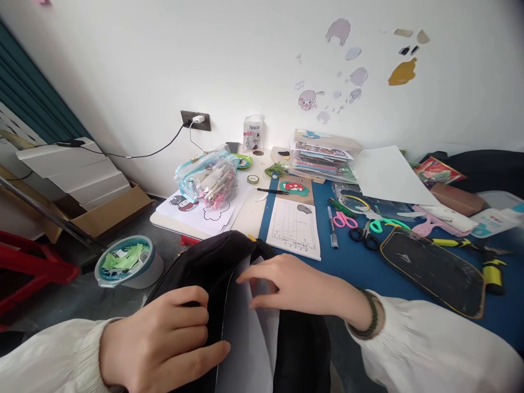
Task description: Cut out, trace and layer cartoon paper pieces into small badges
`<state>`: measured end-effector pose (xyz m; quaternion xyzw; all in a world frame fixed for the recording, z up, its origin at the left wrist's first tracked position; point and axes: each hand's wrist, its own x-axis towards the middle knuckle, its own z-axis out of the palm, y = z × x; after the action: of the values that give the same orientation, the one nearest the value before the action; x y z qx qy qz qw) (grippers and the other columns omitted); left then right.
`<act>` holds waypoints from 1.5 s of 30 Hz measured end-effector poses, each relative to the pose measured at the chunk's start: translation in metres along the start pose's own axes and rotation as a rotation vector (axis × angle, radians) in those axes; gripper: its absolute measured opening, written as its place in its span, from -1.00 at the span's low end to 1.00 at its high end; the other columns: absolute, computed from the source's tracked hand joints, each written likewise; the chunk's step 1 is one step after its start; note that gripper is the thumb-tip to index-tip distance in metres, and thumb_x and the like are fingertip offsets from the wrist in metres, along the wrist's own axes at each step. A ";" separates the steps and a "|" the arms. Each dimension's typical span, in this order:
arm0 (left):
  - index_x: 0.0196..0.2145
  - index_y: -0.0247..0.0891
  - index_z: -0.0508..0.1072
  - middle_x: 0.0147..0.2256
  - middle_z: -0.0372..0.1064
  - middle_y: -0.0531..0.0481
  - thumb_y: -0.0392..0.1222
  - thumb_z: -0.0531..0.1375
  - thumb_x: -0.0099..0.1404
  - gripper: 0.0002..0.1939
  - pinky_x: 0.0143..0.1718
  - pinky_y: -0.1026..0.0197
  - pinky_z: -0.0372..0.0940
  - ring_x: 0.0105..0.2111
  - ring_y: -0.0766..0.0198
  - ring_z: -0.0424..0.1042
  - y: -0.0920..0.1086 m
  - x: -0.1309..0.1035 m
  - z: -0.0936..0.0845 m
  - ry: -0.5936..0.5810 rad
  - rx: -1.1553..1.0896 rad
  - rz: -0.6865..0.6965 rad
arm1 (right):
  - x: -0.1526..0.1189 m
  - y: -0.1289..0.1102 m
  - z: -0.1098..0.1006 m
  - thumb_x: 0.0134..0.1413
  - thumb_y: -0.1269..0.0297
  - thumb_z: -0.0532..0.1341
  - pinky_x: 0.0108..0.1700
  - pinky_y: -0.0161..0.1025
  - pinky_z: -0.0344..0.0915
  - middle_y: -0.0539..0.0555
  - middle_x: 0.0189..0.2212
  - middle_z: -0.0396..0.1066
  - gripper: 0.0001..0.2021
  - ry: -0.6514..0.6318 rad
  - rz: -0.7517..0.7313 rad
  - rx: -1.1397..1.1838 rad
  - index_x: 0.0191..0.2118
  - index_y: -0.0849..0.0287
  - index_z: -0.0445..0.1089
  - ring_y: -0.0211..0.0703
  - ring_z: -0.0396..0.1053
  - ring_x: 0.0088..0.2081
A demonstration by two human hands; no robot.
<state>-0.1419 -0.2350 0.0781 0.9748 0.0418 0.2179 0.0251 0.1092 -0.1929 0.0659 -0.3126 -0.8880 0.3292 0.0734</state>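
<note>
A black bag, its mouth open toward me, stands at the table's front edge. White and grey sheets of paper are upright inside it. My left hand is closed on the bag's left side by the opening, with the index finger stretched toward the paper's edge. Over the right side of the opening, my right hand has its thumb and index finger apart, close to the top of the sheets. Whether its fingertips touch the paper, I cannot tell. The lower part of the sheets is hidden.
The table bears a printed form, a clear pouch of pens, pink scissors, black scissors and a dark board. On the floor at left are a waste bin and a red stool.
</note>
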 end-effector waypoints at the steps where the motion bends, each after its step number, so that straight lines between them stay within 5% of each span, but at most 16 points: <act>1: -0.15 -0.46 0.47 -0.59 0.41 -0.07 -0.41 -0.18 0.44 -0.58 -0.29 0.04 0.40 -0.59 0.21 0.36 0.000 0.002 -0.002 -0.043 0.001 0.004 | 0.006 -0.001 0.002 0.16 0.13 0.29 -0.19 -0.25 0.26 0.04 -0.16 0.56 -0.70 0.016 -0.012 0.011 -0.02 0.12 0.47 -0.13 0.48 -0.20; 6: -0.07 -0.49 0.44 -0.57 0.42 -0.06 -0.40 -0.22 0.46 -0.56 -0.27 0.07 0.41 -0.57 0.23 0.39 -0.001 0.006 -0.010 -0.105 0.010 0.001 | 0.028 -0.004 0.017 0.15 0.14 0.30 -0.37 -0.32 0.22 -0.01 -0.45 0.51 -0.80 0.144 0.055 0.142 -0.31 0.19 0.48 -0.23 0.44 -0.41; 11: -0.10 -0.50 0.44 -0.58 0.41 -0.07 -0.39 -0.25 0.47 -0.53 -0.30 0.07 0.41 -0.59 0.23 0.36 -0.001 0.007 -0.005 -0.100 0.011 -0.008 | 0.035 0.001 0.026 0.09 0.18 0.34 -0.35 -0.36 0.27 -0.03 -0.46 0.53 -0.84 0.295 0.158 0.347 -0.38 0.17 0.49 -0.26 0.47 -0.40; 24: -0.09 -0.50 0.43 -0.57 0.41 -0.06 -0.41 -0.22 0.47 -0.57 -0.26 0.07 0.39 -0.57 0.24 0.34 0.000 0.003 -0.005 -0.099 -0.007 -0.027 | 0.027 0.004 0.027 0.09 0.20 0.32 -0.33 -0.35 0.34 -0.01 -0.43 0.55 -0.87 0.309 0.138 0.427 -0.35 0.15 0.50 -0.23 0.51 -0.37; 29: -0.31 -0.41 0.49 -0.64 0.32 -0.03 -0.43 -0.19 0.44 -0.54 -0.34 0.08 0.36 -0.61 0.24 0.26 0.001 0.006 -0.003 -0.081 0.015 -0.032 | 0.028 0.003 0.027 0.13 0.22 0.29 -0.31 -0.36 0.35 0.01 -0.40 0.54 -0.87 0.295 0.133 0.446 -0.30 0.17 0.50 -0.24 0.49 -0.35; 33: -0.52 -0.33 0.43 -0.68 0.25 -0.01 -0.45 -0.22 0.43 -0.47 -0.39 0.10 0.35 -0.62 0.26 0.20 0.002 0.006 -0.001 -0.088 0.066 -0.033 | 0.012 0.004 0.025 0.13 0.45 0.22 -0.31 -0.35 0.31 0.05 -0.28 0.46 -0.80 0.301 -0.043 0.232 -0.12 0.18 0.48 -0.30 0.39 -0.38; 36: -0.54 -0.30 0.42 -0.68 0.23 -0.01 -0.45 -0.23 0.43 -0.45 -0.39 0.11 0.36 -0.62 0.26 0.18 0.001 0.005 -0.002 -0.087 0.086 -0.031 | -0.007 0.009 0.024 0.12 0.53 0.17 -0.32 -0.32 0.24 0.08 -0.22 0.38 -0.78 0.216 -0.199 -0.081 -0.19 0.16 0.52 -0.26 0.33 -0.33; 45: -0.50 -0.27 0.40 -0.66 0.23 0.01 -0.43 -0.18 0.41 -0.53 -0.35 0.08 0.37 -0.60 0.25 0.20 -0.002 -0.007 0.000 -0.034 0.064 -0.044 | -0.022 0.008 0.016 0.13 0.64 0.13 -0.47 -0.24 -0.01 0.04 -0.30 0.37 -0.75 -0.055 -0.259 -0.602 -0.42 0.22 0.45 -0.20 0.24 -0.33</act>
<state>-0.1485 -0.2334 0.0752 0.9775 0.0697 0.1991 -0.0006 0.1249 -0.2103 0.0500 -0.1957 -0.9795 0.0481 -0.0052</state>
